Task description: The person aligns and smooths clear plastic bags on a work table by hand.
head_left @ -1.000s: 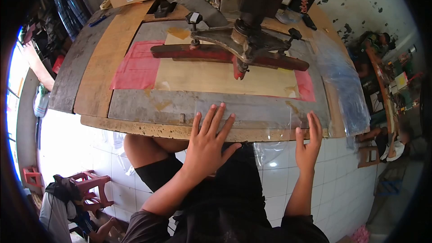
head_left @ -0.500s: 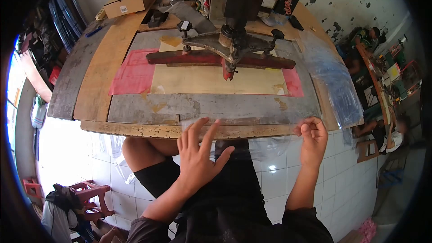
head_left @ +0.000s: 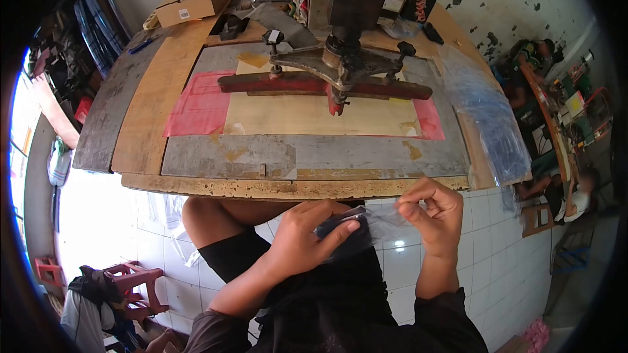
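Clear film [head_left: 379,217], bunched, strung between both hands in front of the table [head_left: 216,187], over the lap. Left hand [head_left: 311,232] grasping it: thumb laid on top, other fingertips out of my sight. Right hand [head_left: 432,217] pinching the far end, thumb against index, fingers curled.

Edge check: left knuckles sit just below the table's worn front edge. Right knuckles overlap that edge from here; can't tell if they touch. Film itself is on the near side of the edge. Tiled floor [head_left: 418,261] shows below and outside the right wrist, so elbow room there.

On the table: a strip of grey plate [head_left: 261,157] runs between the front edge and the yellow sheet [head_left: 294,117]. Red bar [head_left: 281,83] crosses over that sheet, well apart from both hands. Plastic stack [head_left: 500,144] lies along the right-hand edge, near the right hand.
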Tool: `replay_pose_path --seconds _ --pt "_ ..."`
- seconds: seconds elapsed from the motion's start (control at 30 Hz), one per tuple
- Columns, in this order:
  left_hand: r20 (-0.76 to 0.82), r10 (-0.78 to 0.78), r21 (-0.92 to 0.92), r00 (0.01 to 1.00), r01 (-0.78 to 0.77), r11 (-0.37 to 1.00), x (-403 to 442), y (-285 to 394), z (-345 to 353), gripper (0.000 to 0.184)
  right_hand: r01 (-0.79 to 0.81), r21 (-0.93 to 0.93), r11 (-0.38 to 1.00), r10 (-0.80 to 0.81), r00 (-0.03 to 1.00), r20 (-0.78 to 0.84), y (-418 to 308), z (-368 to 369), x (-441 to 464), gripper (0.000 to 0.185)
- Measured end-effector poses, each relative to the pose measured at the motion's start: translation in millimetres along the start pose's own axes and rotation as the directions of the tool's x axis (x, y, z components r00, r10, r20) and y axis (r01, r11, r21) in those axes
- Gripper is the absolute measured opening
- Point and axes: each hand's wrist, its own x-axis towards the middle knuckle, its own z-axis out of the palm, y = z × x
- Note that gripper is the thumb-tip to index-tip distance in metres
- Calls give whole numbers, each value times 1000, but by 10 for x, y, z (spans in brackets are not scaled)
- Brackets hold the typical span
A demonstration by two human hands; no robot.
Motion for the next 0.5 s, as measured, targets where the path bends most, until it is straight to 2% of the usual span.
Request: replay_pose_path --seconds 0.03,0.2,0.3,0.33,0.37,0.43,0.47,0.5 --pt "13 -80 -43 997 81 996 -21 -23 3 34 -4 29 1000 4 1000 -2 9 -1 9 9" --pt "-39 -113 -67 993 110 992 9 -108 -5 24 -1 110 994 8 998 -67 27 -45 53 8" --pt "-39 -117 -131 992 111 985 17 -160 -51 19 -23 154 988 20 1000 23 -103 -203 88 14" --pt "-20 -117 -176 993 112 978 26 -174 -80 20 -101 286 953 50 982 180 -155 -286 101 18" --pt "-23 -118 -177 993 112 978 41 -185 -101 20 -106 302 947 28 968 250 -98 -352 100 21" --pt "48 -153 -389 987 159 907 75 -202 -136 17 -123 330 936 -15 923 385 18 -482 98 29" --pt "42 -153 -389 987 157 908 110 -212 -147 17 228 190 955 -283 893 350 93 -419 141 27" --pt "117 -139 -439 983 177 881 151 -211 -145 18 552 40 833 -528 771 356 123 -372 175 26"
